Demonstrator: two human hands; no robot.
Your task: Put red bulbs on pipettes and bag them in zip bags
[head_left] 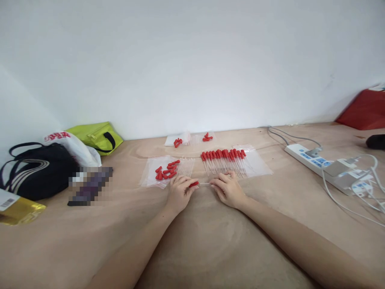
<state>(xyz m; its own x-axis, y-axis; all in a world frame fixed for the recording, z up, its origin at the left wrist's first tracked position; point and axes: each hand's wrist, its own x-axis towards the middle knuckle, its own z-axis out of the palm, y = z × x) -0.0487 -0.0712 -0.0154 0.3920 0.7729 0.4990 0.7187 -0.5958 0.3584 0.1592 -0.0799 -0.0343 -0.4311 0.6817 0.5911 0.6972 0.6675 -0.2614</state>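
My left hand point(179, 194) is closed in a pinch on a red rubber dropper bulb point(194, 184), its open end toward the right. Opposite it, my right hand point(231, 192) grips a thin clear dropper tube point(205, 184), which points left at the bulb. Whether tube and bulb touch is too small to tell. Beyond my left hand, loose red bulbs point(165, 172) lie on clear plastic bags beside a row of bare tubes point(185, 166). Past my right hand, many droppers with red bulbs point(222, 154) lie side by side, tips toward me, partly over a clear bag point(261, 162).
Farther back are more red bulbs point(178, 142) on bags. On the right, a white power strip point(306, 156) holds plugs and trailing cables. A black bag point(42, 168), a white plastic bag point(78, 148) and a lime-green bag point(102, 134) stand left. A wall closes off the table's back.
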